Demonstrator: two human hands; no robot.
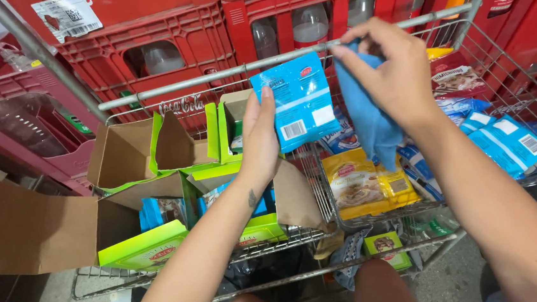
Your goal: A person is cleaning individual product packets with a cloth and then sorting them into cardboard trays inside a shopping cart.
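The left hand [260, 139] grips a light-blue packet [303, 100] by its lower left edge, holding it upright above a wire shopping cart [287, 59]; the right hand [389, 65] is closed on a blue cloth [368, 117], pinched at its top, hanging just beside the packet's right edge; below lie a yellow packet [364, 188] and more blue packets [510, 141] in the cart's basket; an opened green and brown cardboard box [154, 153] sits at the left; red bottle crates [164, 44] stand behind the cart.
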